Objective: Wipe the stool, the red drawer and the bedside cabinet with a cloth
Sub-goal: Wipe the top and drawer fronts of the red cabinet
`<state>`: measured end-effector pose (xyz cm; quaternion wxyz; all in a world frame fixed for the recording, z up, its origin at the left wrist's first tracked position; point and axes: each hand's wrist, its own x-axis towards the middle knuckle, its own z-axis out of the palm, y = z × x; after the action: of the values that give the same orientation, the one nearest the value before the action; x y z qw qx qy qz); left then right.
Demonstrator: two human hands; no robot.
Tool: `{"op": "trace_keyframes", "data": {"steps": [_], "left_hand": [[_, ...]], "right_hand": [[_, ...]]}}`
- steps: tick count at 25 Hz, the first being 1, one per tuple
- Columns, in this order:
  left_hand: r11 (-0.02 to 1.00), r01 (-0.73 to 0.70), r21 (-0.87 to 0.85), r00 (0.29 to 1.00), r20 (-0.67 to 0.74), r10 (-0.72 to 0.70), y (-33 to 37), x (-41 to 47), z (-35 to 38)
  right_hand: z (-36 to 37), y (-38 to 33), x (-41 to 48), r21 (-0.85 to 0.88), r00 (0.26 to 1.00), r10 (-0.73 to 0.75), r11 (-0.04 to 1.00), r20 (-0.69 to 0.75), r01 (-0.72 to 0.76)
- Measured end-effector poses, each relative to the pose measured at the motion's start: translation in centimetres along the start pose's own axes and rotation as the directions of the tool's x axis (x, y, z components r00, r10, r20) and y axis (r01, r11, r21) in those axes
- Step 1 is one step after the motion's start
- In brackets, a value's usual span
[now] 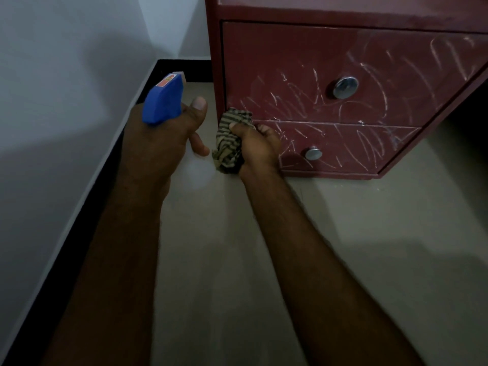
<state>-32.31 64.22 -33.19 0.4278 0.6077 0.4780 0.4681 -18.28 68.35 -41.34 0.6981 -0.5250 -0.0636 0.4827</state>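
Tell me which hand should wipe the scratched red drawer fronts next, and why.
Right. The right hand grips the striped cloth, bunched against the upper drawer at its lower left corner. The left hand holds a blue spray bottle, off the cabinet, with no cloth.

There is one wide-angle view, from the person's head. It faces forward and steeply down to the floor [237, 260], close to the cabinet [290, 62] at upper right, with the wall [52, 101] at left. The picture edge cuts the cabinet at top and right.
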Motion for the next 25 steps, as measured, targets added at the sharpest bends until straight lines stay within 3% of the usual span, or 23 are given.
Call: {"op": "trace_keyframes", "data": {"steps": [6,12,18,25], "left_hand": [[0.999,-0.034,-0.006,0.999,0.007,0.034,0.2,0.2,-0.5],[1.000,-0.017,0.012,1.000,0.001,0.017,0.4,0.2,-0.3],[1.000,-0.027,0.000,1.000,0.007,0.027,0.1,0.4,-0.3],[0.999,-0.036,0.000,0.999,0.018,0.036,0.4,0.2,-0.5]], "right_hand": [[0.3,-1.8,-0.4,0.078,0.991,-0.122,0.990,0.047,0.118],[-0.6,0.9,-0.2,-0.015,0.997,-0.025,1.000,-0.080,0.024],[-0.1,-1.8,-0.1,0.071,0.988,-0.147,0.986,-0.036,0.150],[-1.3,-0.7,-0.6,0.091,0.991,-0.056,0.994,-0.124,0.067]]}}
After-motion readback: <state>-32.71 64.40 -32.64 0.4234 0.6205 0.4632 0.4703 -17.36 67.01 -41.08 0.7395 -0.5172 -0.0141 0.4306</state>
